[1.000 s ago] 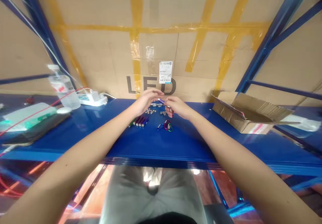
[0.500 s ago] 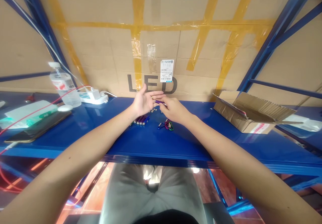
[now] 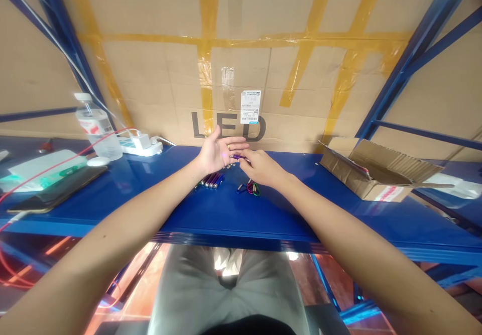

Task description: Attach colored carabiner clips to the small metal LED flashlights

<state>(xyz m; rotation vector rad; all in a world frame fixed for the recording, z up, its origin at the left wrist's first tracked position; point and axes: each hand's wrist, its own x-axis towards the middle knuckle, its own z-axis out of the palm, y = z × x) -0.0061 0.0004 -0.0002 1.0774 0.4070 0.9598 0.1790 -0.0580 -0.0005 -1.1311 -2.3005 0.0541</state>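
Note:
My left hand is held palm up above the blue shelf, fingers spread, with a tiny piece resting on the palm. My right hand is closed in a pinch on a small purple tube whose tip points at the left palm. Below the hands lies a row of several small coloured tubes, and a bunch of coloured carabiner clips lies under the right wrist. Small silvery parts sit between the hands on the shelf.
A taped cardboard sheet marked LED closes the back. At left stand a water bottle, a white power strip, a phone with a red cable and a white pad. An open cardboard box lies at right.
A second ago both hands pinched the purple tube together. The left hand has since opened palm up, and the right hand keeps the tube at its fingertips.

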